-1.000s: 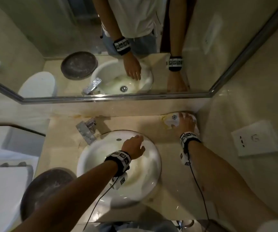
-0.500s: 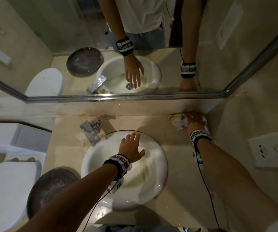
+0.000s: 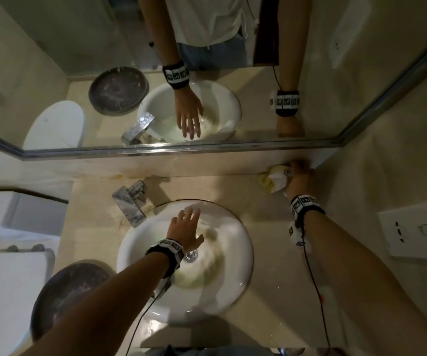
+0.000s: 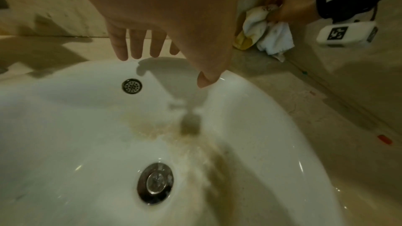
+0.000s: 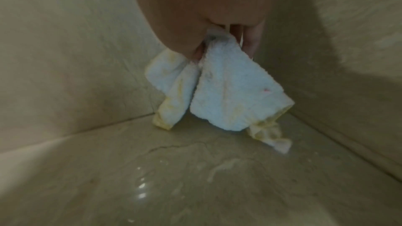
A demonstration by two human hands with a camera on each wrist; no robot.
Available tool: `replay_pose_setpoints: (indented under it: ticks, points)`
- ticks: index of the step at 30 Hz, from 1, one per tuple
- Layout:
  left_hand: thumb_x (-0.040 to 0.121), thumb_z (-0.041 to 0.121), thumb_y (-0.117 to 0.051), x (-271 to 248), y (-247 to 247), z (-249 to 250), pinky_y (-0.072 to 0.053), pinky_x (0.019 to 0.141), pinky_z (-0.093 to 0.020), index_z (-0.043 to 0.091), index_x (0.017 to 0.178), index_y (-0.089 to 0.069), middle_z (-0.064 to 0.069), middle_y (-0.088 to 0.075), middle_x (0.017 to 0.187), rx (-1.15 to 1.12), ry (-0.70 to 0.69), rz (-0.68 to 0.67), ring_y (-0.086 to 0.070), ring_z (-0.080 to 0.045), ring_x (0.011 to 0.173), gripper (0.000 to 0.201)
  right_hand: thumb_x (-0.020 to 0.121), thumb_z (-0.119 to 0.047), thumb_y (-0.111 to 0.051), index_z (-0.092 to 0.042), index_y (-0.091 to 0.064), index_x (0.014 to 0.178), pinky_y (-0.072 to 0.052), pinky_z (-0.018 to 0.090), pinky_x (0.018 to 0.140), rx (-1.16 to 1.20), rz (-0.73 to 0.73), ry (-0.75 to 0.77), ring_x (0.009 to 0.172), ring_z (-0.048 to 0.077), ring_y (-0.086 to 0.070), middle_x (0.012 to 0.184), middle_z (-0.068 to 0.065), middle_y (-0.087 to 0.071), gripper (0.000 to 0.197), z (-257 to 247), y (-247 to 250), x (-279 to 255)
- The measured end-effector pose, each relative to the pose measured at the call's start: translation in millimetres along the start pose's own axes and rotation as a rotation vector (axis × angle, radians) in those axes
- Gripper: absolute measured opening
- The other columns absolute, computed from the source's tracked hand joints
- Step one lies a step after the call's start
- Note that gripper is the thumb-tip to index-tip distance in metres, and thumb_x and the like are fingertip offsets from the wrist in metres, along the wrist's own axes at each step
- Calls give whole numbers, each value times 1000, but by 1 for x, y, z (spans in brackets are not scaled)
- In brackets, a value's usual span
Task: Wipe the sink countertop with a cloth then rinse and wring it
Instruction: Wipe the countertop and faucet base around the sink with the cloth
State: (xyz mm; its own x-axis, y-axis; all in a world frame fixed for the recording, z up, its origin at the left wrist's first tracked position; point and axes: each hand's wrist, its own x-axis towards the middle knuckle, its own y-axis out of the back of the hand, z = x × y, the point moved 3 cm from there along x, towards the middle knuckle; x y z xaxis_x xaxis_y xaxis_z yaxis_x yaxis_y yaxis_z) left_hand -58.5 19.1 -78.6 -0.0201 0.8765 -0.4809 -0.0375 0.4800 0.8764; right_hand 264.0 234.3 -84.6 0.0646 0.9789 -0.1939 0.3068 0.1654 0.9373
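Two hands work a beige stone countertop (image 3: pixel 271 253) in a dim bathroom. At the countertop's back right corner, where the back wall meets the side wall, the right hand (image 3: pixel 300 178) grips a white cloth (image 3: pixel 275 179) with yellowed edges, thumb and fingers bunched round its upper folds; in the right wrist view the cloth's (image 5: pixel 226 92) loose ends hang down to the wet stone just short of the corner seam. The left hand (image 3: pixel 184 228) hovers palm down over the back half of the round white basin (image 3: pixel 235 276), fingers straight and spread, holding nothing; its fingertips (image 4: pixel 121 52) reach as far as the basin's back rim. A chrome faucet (image 3: pixel 131 201) stands at the basin's back left edge, and a dark round dish (image 3: pixel 63 291) sits on the countertop's front left corner. Bare stone runs between the basin's right rim and the side wall, narrow but open, with droplets glinting near the cloth. A mirror (image 3: pixel 79 60) spans the wall above.
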Motion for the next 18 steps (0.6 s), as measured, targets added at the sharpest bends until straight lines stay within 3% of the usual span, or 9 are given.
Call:
replay_pose_setpoints:
  ticks: [3, 5, 7, 9, 11, 15, 18]
  points:
    - [87, 54, -57, 8, 2, 17, -37, 111, -48, 21, 154, -16, -10, -24, 159, 4, -49, -1, -30, -33, 142, 85, 89, -2, -56, -7, -54, 134, -41, 52, 104, 167, 115, -18, 123, 43, -46, 135, 25, -47, 45, 8, 16, -9]
    - [88, 53, -56, 12, 2, 29, -36, 111, -52, 22, 155, -14, -10, -22, 159, 17, -77, -24, -26, -33, 145, 85, 80, -6, -73, -6, -58, 128, -44, 48, 101, 102, 94, -33, 120, 41, -48, 132, 24, -50, 51, 13, 17, -16]
    - [90, 52, -56, 15, 1, 40, -34, 113, -50, 24, 156, -13, -9, -20, 161, 25, -97, -46, -22, -33, 147, 84, 62, -17, -89, -9, -60, 119, -50, 44, 93, -80, -18, -72, 112, 37, -52, 124, 18, -55, 64, 24, 6, -21]
    - [90, 51, -55, 17, -1, 47, -33, 114, -49, 24, 156, -14, -9, -18, 162, 27, -105, -54, -19, -32, 148, 83, 71, -22, -81, -12, -57, 121, -50, 43, 88, -134, -89, -85, 110, 36, -54, 123, 17, -56, 56, 35, -6, -28]
    - [90, 50, -54, 19, -3, 51, -32, 114, -48, 24, 156, -16, -10, -18, 162, 39, -98, -53, -18, -32, 148, 81, 85, -29, -66, -15, -52, 131, -51, 47, 91, -117, -143, -87, 116, 39, -52, 132, 20, -52, 50, 41, -18, -32]
    - [91, 49, -53, 21, -4, 51, -30, 116, -45, 23, 157, -16, -10, -17, 162, 53, -93, -61, -17, -32, 149, 80, 86, -63, -58, -21, -42, 145, -45, 54, 103, -68, -215, -175, 128, 44, -45, 144, 18, -41, 75, 44, -31, -36]
    - [91, 49, -52, 23, 0, 48, -28, 117, -43, 24, 157, -16, -10, -16, 163, 71, -112, -67, -16, -31, 149, 80, 88, -50, -62, -19, -45, 139, -51, 51, 93, -82, -185, -163, 117, 45, -53, 135, 23, -46, 63, 42, -30, -33]
